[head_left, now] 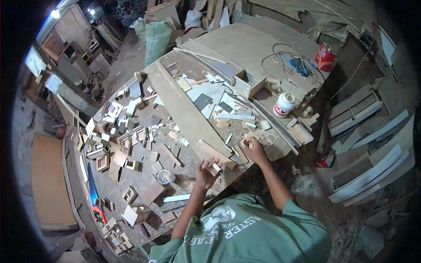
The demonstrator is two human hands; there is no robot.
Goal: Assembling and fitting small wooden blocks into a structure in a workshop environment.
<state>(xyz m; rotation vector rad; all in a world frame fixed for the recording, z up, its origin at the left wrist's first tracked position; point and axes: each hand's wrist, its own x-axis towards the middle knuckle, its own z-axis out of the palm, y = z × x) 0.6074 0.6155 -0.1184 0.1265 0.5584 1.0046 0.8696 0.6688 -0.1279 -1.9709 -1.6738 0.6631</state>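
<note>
My left hand [205, 174] is closed around a small wooden block [216, 168] with a pale face, palm turned up at the table's near edge. To its right, my right hand [255, 151] has its fingers drawn together, low over the table. Whatever those fingers may pinch is too small to make out. Just beyond my left hand lies a flat light-brown wood strip [217, 153], across the end of a long plank [186, 103]. A small round cup [164, 176] stands to the left of my left hand.
Wood offcuts and little wooden frames [103, 162] cover the left of the table. A handsaw [93, 193] lies along the left edge. On the right stand a white bottle [284, 105], an open wooden box [248, 83] and a red can [325, 57] near coiled wire.
</note>
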